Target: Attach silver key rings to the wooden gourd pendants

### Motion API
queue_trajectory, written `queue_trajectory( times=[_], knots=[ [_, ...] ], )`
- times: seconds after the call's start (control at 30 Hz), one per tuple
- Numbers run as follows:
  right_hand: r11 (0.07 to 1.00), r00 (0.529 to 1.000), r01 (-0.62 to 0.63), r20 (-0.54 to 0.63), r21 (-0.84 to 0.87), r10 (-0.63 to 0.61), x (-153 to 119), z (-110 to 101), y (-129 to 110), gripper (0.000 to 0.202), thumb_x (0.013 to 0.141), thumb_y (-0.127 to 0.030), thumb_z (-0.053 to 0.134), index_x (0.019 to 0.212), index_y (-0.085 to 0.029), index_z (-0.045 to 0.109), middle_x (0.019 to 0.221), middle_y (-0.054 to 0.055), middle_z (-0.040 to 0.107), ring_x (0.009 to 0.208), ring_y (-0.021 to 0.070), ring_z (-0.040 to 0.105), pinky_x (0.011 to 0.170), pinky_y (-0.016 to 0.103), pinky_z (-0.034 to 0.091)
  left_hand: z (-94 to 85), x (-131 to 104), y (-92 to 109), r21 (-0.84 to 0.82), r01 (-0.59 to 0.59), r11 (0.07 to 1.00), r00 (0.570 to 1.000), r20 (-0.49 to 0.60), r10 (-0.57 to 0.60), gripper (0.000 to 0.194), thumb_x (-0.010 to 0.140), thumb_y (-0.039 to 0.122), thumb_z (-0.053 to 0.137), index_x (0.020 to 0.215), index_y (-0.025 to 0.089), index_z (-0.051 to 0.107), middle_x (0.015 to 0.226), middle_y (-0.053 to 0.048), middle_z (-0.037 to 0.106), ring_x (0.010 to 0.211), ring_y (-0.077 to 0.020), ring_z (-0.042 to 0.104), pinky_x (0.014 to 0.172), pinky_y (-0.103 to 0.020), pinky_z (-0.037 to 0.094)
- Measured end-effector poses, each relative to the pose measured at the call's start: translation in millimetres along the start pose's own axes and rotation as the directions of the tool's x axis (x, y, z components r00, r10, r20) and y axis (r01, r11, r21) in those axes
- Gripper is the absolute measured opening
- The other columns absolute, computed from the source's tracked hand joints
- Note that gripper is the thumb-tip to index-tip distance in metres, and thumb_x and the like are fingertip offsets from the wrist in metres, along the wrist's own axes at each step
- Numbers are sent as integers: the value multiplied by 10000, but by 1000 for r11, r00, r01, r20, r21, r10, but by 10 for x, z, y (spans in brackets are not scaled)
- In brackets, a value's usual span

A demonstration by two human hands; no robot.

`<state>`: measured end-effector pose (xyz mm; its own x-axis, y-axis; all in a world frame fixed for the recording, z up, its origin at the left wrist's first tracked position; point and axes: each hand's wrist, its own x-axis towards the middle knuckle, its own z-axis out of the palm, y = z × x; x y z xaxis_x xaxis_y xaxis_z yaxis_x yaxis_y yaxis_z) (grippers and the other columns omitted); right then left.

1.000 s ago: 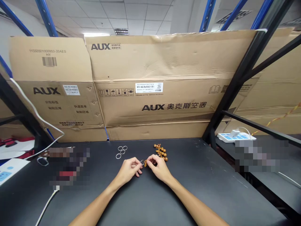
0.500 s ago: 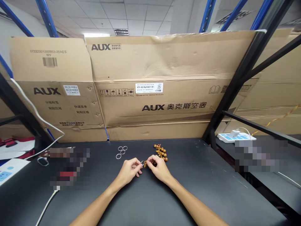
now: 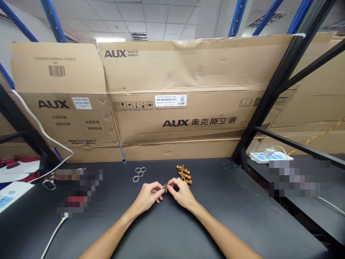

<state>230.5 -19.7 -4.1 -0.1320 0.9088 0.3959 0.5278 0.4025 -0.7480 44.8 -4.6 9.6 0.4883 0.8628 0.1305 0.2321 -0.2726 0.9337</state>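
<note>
My left hand (image 3: 151,195) pinches a small silver ring (image 3: 164,187) between thumb and finger over the black tabletop (image 3: 172,230). Close on its right, my right hand (image 3: 181,191) pinches a small brown cord piece (image 3: 166,189) that meets the ring; whether it passes through the ring cannot be made out. Behind my left hand lie several loose silver rings (image 3: 136,178). Just behind my right hand is a cluster of brown beaded pendants (image 3: 188,177) with cords.
A cardboard wall (image 3: 175,81) stands along the back. White cables and blurred items lie at the left, with a power strip (image 3: 12,194). Black shelf posts (image 3: 272,97) rise at the right, and another white power strip (image 3: 260,157) sits beyond them.
The ring between my fingers has turned and looks narrower, and the cord piece has shifted slightly with it. Both hands are in nearly the same place.
</note>
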Motion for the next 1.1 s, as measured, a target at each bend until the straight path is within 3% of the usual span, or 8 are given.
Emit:
queue_trajectory(
  times=[0.3,0.63,1.1],
  knots=[
    [991,996,85,39,-99,-81,-9,3,49,148,880,-239,512,839,-212,651,734,26,635,744,183,544,699,302,425,-19,7,26,1,7,1000,1000,28,-7,311,834,449,582,791,142,613,607,-23,644,497,-133,607,518,-236,506],
    [989,992,127,28,-78,-125,-24,12,65,114,883,-244,522,917,-223,629,774,26,631,770,187,550,737,315,426,-25,12,12,-6,21,1000,1000,13,-21,324,827,463,586,797,141,617,599,-28,650,485,-134,606,501,-231,499],
    [996,995,82,50,44,-84,-24,-13,13,124,879,-253,530,789,-207,601,716,10,628,708,162,577,676,279,459,-45,-1,46,55,-17,998,998,57,14,308,863,455,528,809,162,606,603,-8,624,495,-127,591,519,-223,493]
  ],
)
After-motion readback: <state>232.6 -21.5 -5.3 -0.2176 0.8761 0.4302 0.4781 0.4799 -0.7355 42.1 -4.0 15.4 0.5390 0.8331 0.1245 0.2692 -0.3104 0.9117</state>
